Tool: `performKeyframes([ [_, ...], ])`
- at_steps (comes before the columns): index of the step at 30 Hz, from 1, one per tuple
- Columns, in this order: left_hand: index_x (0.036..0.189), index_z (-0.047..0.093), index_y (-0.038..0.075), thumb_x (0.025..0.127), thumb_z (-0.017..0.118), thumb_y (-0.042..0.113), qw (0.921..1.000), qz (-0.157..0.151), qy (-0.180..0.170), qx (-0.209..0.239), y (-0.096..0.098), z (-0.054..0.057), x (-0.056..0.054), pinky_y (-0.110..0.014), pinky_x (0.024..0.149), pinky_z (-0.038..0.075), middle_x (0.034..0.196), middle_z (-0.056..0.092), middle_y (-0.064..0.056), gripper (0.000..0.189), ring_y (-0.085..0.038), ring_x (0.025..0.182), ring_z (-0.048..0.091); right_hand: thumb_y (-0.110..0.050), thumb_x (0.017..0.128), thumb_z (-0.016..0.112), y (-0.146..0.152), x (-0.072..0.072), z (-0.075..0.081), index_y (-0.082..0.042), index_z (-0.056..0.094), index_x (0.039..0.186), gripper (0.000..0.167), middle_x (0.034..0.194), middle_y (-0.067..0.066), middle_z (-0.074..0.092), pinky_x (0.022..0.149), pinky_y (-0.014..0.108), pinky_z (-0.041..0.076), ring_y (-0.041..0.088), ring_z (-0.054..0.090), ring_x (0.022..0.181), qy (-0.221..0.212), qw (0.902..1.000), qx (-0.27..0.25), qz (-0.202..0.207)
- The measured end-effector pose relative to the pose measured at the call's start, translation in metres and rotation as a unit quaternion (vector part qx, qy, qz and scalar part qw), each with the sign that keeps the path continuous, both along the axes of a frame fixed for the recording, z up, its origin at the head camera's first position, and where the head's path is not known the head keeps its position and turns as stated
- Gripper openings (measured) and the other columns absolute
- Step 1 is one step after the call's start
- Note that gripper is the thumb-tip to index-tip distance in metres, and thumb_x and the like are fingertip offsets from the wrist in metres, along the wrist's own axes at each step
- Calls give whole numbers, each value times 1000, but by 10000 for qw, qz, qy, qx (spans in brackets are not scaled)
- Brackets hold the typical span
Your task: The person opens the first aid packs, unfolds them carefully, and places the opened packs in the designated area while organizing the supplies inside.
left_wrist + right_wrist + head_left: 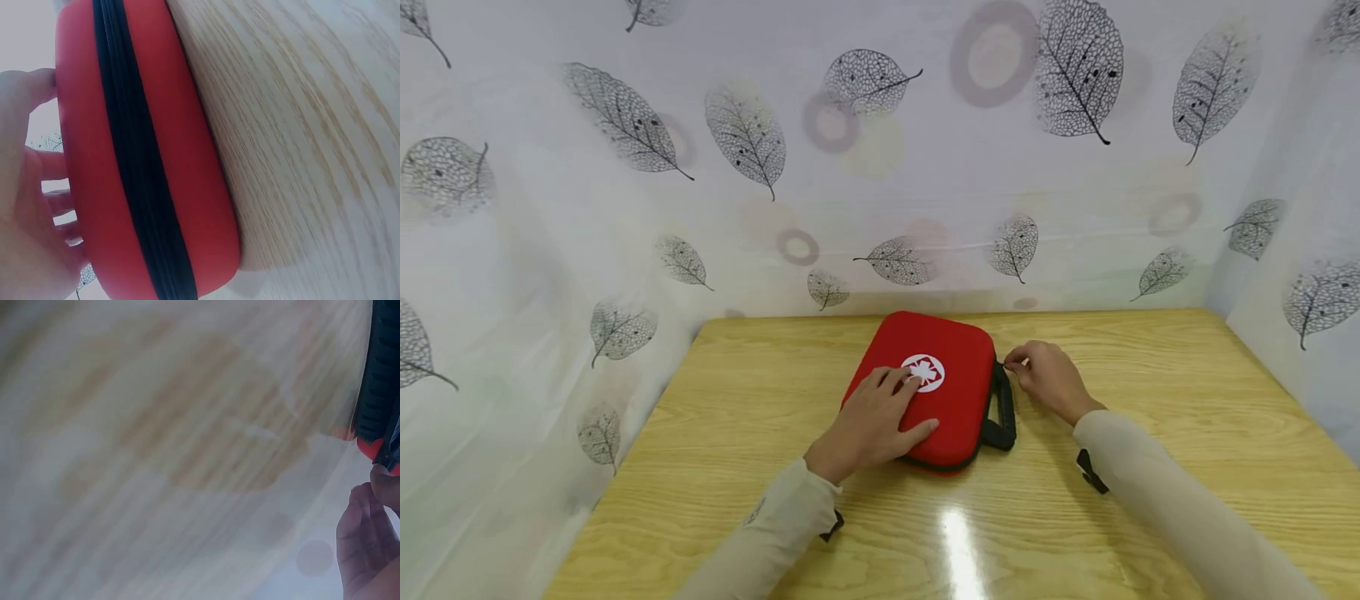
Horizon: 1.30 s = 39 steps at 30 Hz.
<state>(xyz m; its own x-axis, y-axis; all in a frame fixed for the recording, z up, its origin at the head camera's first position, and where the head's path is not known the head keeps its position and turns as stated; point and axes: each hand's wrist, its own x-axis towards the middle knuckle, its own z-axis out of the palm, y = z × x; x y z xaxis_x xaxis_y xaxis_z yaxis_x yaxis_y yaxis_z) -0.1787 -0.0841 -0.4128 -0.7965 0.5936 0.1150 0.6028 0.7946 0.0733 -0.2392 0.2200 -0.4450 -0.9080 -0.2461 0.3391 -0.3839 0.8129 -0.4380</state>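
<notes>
A red first-aid case (964, 379) with a white cross emblem lies flat on the table, turned slightly. My left hand (867, 423) rests on its lid with fingers spread, partly covering the emblem. The left wrist view shows the black zipper (140, 156) running along the case's side. At the right side, near the far end of the black carry handle (1009, 408), my right hand (1051, 379) pinches a small dark zipper pull between thumb and fingers. In the right wrist view the pull is mostly hidden by the thumb (384, 484).
The light wooden table (760, 400) extends around the case on all sides. Behind it and at both sides hangs a pale curtain (880, 183) printed with leaves. A bright light reflection shows on the near tabletop.
</notes>
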Motion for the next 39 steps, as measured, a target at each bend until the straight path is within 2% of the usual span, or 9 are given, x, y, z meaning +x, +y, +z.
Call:
performKeyframes([
  [6, 147, 54, 12, 98, 53, 58, 9999, -62, -64, 141, 2, 0, 1, -44, 114, 38, 146, 49, -10, 67, -30, 135, 41, 1, 88, 72, 0, -8, 0, 0, 79, 91, 8, 90, 13, 76, 71, 50, 56, 33, 69, 81, 21, 10000, 87, -10],
  [10, 147, 55, 10, 100, 53, 54, 9995, -233, -53, 189, 2, 0, 0, -43, 118, 33, 153, 46, -9, 64, -31, 143, 38, 0, 89, 72, -1, -13, 2, 0, 79, 91, 8, 90, 13, 76, 72, 50, 56, 34, 70, 82, -20, 9999, 128, -39],
  [15, 152, 46, 5, 101, 54, 51, 9967, -429, -505, 468, 2, 0, 0, -38, 122, 23, 161, 36, -9, 69, -26, 151, 27, -1, 89, 71, -2, -17, 3, 0, 80, 91, 9, 89, 14, 76, 70, 49, 56, 32, 69, 79, -81, 9999, 101, -18],
  [18, 154, 41, 6, 100, 54, 53, 9943, -387, -765, 635, 3, -2, 0, -37, 123, 22, 163, 33, -8, 73, -24, 152, 24, 0, 89, 71, -1, -18, 4, 0, 80, 92, 9, 88, 14, 75, 67, 47, 55, 30, 68, 76, -111, 9999, 71, 37],
  [21, 157, 39, 10, 100, 51, 57, 9940, -294, -862, 602, 5, -3, -1, -37, 123, 22, 165, 29, -6, 74, -23, 153, 22, 0, 88, 72, 2, -18, 3, 0, 80, 92, 9, 88, 14, 75, 64, 43, 55, 26, 66, 73, -87, 9999, 40, 91],
  [27, 158, 38, 15, 99, 49, 59, 9954, -143, -851, 420, 6, -4, -1, -38, 123, 23, 166, 27, -4, 74, -21, 153, 22, 1, 86, 73, 5, -17, 1, 1, 80, 90, 8, 84, 13, 74, 59, 34, 48, 20, 60, 67, 58, 9995, -155, 264],
  [39, 158, 36, 14, 100, 47, 59, 9947, -93, -957, 351, 9, -3, -1, -35, 124, 18, 167, 25, -5, 75, -19, 153, 20, 0, 85, 75, 11, -6, -5, -2, 80, 89, 7, 80, 5, 72, 58, 30, 45, 13, 55, 65, -60, 9989, -146, 447],
])
